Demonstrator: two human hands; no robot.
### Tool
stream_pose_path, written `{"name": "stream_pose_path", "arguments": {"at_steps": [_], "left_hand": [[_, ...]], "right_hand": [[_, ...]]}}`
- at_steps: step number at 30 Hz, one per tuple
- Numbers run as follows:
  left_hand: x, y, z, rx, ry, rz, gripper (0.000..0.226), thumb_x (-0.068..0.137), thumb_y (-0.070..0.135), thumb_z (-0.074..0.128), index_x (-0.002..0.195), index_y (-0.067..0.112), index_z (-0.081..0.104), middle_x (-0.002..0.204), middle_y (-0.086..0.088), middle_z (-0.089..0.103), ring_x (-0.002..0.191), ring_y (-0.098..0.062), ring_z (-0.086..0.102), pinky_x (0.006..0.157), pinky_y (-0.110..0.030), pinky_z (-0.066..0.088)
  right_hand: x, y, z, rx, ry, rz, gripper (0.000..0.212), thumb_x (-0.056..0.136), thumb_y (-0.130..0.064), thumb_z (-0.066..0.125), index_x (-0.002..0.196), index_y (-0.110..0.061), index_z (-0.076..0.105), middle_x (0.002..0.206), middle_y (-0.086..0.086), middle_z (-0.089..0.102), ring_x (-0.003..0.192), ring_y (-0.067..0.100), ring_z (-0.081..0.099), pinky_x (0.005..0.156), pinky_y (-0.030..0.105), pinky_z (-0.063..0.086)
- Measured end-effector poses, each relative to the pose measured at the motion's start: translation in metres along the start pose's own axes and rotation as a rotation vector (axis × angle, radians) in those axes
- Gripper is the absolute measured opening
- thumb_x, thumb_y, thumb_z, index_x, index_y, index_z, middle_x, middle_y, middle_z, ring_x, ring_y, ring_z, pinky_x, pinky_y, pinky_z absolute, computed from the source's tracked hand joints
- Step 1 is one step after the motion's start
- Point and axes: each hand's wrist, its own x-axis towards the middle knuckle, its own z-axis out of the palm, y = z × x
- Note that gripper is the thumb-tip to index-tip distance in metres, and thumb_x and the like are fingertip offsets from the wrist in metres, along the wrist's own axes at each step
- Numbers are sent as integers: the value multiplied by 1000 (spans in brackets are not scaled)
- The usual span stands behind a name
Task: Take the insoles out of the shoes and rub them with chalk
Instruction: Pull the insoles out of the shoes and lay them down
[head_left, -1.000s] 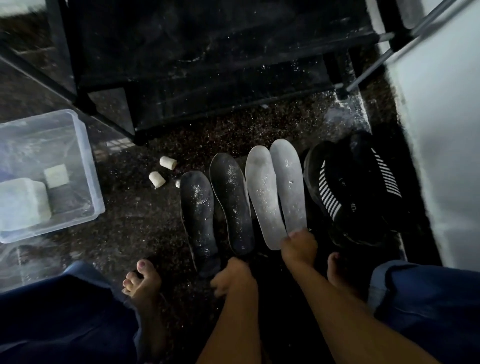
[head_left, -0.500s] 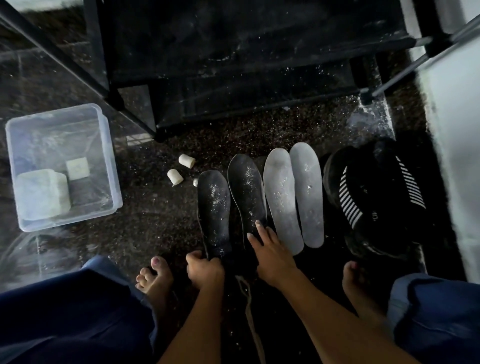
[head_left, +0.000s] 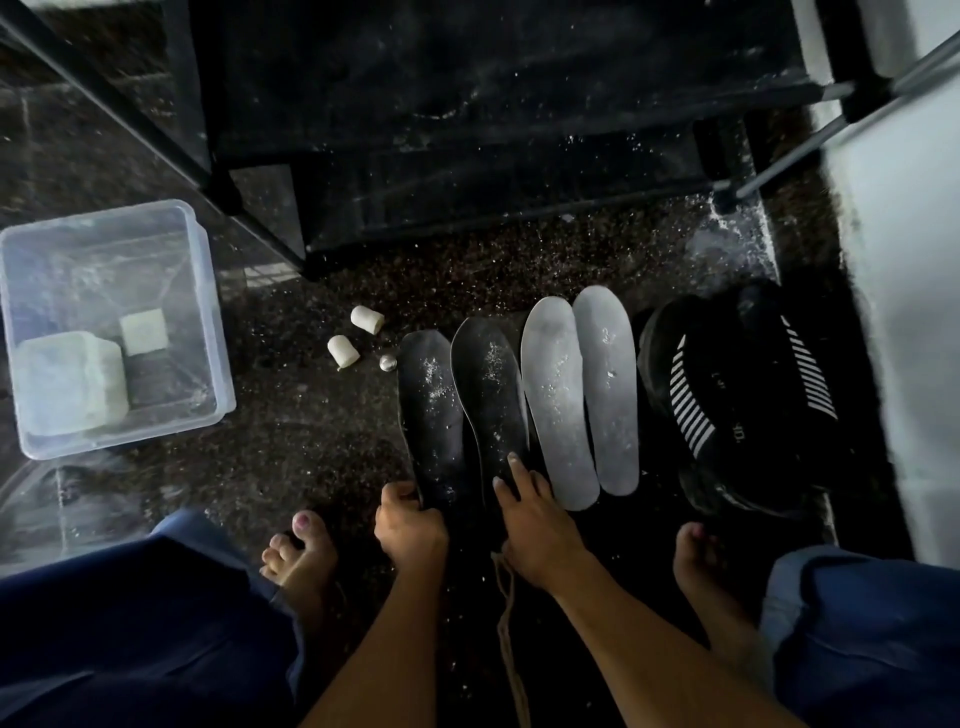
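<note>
Black, chalk-flecked, the leftmost dark insole (head_left: 431, 410) has its heel gripped by my left hand (head_left: 410, 525), as half a second ago. My right hand (head_left: 535, 525) still lies with straight fingers on the second dark insole (head_left: 491, 395). Left lies open floor up to the plastic tub (head_left: 208, 291); two chalk sticks (head_left: 343, 351) sit near. Rightward, two pale insoles (head_left: 582, 395) touch, the striped shoes (head_left: 737, 395) crowding the wall (head_left: 904, 322).

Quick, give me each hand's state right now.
Left hand: fingers curled, grips the heel end of the leftmost dark insole.
Right hand: open, straight fingers resting on the second dark insole.
</note>
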Motion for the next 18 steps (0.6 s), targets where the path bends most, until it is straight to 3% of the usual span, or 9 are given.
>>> {"name": "stream_pose_path", "arguments": {"at_steps": [5, 12, 15, 18], "left_hand": [[0, 14, -36, 164, -69, -27, 35, 82, 12, 61, 116, 1, 57, 114, -22, 61, 110, -38, 55, 93, -40, 44], [9, 125, -186, 441, -137, 298, 32, 91, 9, 55, 118, -8, 56, 119, -26, 60, 110, -37, 59, 91, -40, 49], [-17, 176, -284, 372, -41, 494, 26, 89, 0, 52, 112, -7, 61, 107, -31, 63, 101, -41, 62, 86, -45, 51], [-68, 189, -381, 326, 109, 670, 30, 86, -2, 52, 113, 0, 64, 111, -23, 66, 106, -37, 61, 89, -38, 49]], "right_hand": [[-7, -3, -18, 53, 20, 52, 77, 87, -18, 57, 148, -16, 10, 155, 13, -11, 141, 33, 9, 112, 38, 24], [-25, -50, -106, 89, 175, 3, 67, 91, -20, 50, 147, -16, 14, 156, 11, -2, 140, 31, 19, 109, 40, 31], [-44, -86, -156, 59, 295, -70, 58, 91, -26, 49, 142, -14, 26, 153, 12, 16, 136, 30, 27, 107, 40, 33], [-75, -130, -200, 43, 347, -161, 45, 88, -25, 49, 131, -13, 42, 138, 9, 37, 122, 29, 45, 98, 39, 41]]}}
